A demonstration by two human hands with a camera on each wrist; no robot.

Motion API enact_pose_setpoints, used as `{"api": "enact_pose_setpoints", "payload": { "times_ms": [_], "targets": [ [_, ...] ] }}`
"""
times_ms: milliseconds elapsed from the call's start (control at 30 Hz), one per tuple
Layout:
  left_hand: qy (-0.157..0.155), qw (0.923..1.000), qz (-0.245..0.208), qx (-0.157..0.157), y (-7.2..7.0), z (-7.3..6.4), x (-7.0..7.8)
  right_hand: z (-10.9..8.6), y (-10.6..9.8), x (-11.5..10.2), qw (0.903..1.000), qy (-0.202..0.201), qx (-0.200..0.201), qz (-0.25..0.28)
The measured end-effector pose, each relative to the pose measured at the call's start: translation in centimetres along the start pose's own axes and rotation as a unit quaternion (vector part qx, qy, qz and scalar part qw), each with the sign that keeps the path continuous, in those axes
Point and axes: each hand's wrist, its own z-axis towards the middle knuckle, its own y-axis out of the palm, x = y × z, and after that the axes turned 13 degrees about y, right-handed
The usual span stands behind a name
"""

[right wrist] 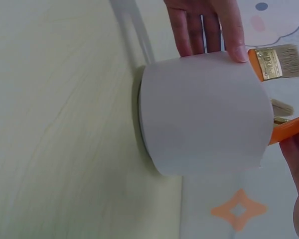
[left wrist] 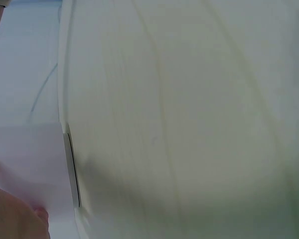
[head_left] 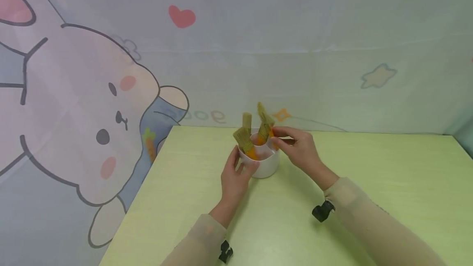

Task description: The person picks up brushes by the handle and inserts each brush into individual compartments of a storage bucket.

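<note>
A white round holder (head_left: 267,167), open at the top with inner partitions, stands on the table near its back edge. My left hand (head_left: 236,175) grips its left side, thumb in front and fingers behind. My right hand (head_left: 297,147) pinches the orange handle of a paintbrush (right wrist: 289,129) at the holder's right rim; its bristles point up and its handle's lower end is hidden. Another paintbrush (head_left: 243,138) leans left in the front of the holder, its orange handle inside. More paintbrushes (head_left: 246,121) stand behind it, partly hidden.
The pale yellow-green table (head_left: 369,192) stretches out on both sides of the holder. Right behind it hangs a printed cloth (head_left: 277,73) with a cartoon rabbit. Small black devices (head_left: 323,211) sit on both sleeves.
</note>
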Motion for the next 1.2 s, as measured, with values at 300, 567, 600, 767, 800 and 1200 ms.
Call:
{"api": "enact_pose_setpoints", "payload": {
  "times_ms": [300,567,600,767,800,1200],
  "targets": [
    [0.001,1.0,0.0,0.0,0.2,0.0,0.2,-0.3,0.6,1.0,0.9991,0.027,0.006,-0.031],
    [-0.002,1.0,0.005,-0.002,0.3,0.0,0.4,-0.3,0.9,1.2,0.998,0.01,0.015,-0.061],
    [-0.001,1.0,0.004,-0.002,0.3,0.0,0.4,-0.3,0.9,1.2,0.9978,0.01,0.016,-0.064],
    [0.007,1.0,0.005,-0.001,0.4,0.0,0.3,-0.1,0.5,1.2,0.996,0.021,0.024,-0.084],
    [0.007,1.0,0.005,-0.001,0.5,0.0,0.3,-0.1,0.4,1.2,0.9955,0.024,0.027,-0.087],
    [0.008,0.9999,0.011,-0.004,0.6,0.0,0.3,0.3,-0.8,1.8,0.9928,0.043,0.045,-0.103]
  ]
}}
